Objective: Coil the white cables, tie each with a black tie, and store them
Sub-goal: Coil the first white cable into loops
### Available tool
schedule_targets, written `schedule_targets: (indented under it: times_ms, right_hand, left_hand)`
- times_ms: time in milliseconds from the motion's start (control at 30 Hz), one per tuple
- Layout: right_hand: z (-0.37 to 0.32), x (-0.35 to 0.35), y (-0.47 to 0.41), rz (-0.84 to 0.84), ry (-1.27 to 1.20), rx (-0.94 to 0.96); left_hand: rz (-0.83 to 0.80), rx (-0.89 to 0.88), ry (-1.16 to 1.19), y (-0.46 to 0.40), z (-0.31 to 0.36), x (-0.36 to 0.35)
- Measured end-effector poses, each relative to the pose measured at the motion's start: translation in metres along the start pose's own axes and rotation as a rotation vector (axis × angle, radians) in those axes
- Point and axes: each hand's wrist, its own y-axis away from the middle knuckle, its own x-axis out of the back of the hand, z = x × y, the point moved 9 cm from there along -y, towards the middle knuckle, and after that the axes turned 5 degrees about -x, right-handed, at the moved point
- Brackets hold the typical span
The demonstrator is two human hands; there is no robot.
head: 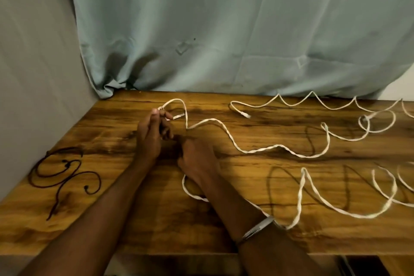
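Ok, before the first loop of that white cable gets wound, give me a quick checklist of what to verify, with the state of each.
1. Cable end held: left hand pinches the plug end of the white cable between its fingers. Ok.
2. Right hand on the cable: it rests low on the table, but whether it grips anything is hidden. Cannot tell.
3. Cable free to pull in: it lies in loose waves, without visible knots. Ok.
4. Other cables apart: a second cable lies separate at the back, but further right the strands run close together. Cannot tell.
5. Black ties within reach: they lie loose left of the left forearm. Ok.
6. Storage spot: none in view. Cannot tell.
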Motion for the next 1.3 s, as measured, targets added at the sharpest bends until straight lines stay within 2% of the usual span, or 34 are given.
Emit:
schedule_targets:
  times_ms: [133, 233, 367, 567, 733, 833, 900, 967, 1033, 1100, 1233, 1300]
  right_hand:
    - [-0.007, -0.001, 0.003, -0.014, 0.008, 0.06]
    - [-0.019, -0.001, 0.012, -0.043, -0.005, 0.159]
    - [-0.021, 0.003, 0.021, -0.08, -0.089, 0.193]
    - [-0.013, 0.002, 0.026, -0.315, -0.305, 0.078]
    - [-0.02, 0.006, 0.028, -0.444, -0.146, 0.064]
    - [-0.037, 0.021, 0.023, -0.489, 0.199, 0.14]
    - [-0.048, 0.04, 0.015, -0.448, 0.439, 0.225]
    - [-0.062, 0.059, 0.005, -0.316, 0.583, 0.345]
    - [-0.065, 0.07, -0.005, -0.202, 0.485, 0.419]
    - [-0.054, 0.068, -0.013, -0.165, 0.286, 0.43]
    - [-0.019, 0.052, -0.013, -0.085, -0.345, 0.282]
    - [-0.007, 0.05, -0.011, -0.009, -0.505, 0.214]
  left_hand:
    - [0.0, 0.002, 0.024, -0.005, -0.007, 0.006]
    - [-0.024, 0.088, 0.075, -0.007, -0.013, 0.001]
    - [-0.081, 0.173, 0.138, -0.008, -0.021, -0.009]
    - [-0.14, 0.115, 0.137, -0.01, -0.015, -0.016]
    - [-0.206, 0.166, 0.097, -0.007, -0.022, -0.019]
    - [-0.28, 0.244, 0.069, -0.004, -0.028, -0.025]
    - [-0.33, 0.264, 0.004, 0.003, -0.029, -0.029]
    - [-0.337, 0.255, -0.054, 0.006, -0.026, -0.029]
    - [-0.282, 0.276, -0.075, 0.006, -0.022, -0.024]
    - [-0.24, 0.353, -0.093, 0.008, -0.021, -0.019]
    - [-0.291, 0.469, -0.045, 0.013, -0.032, -0.022]
    - [-0.322, 0.51, 0.014, 0.014, -0.04, -0.027]
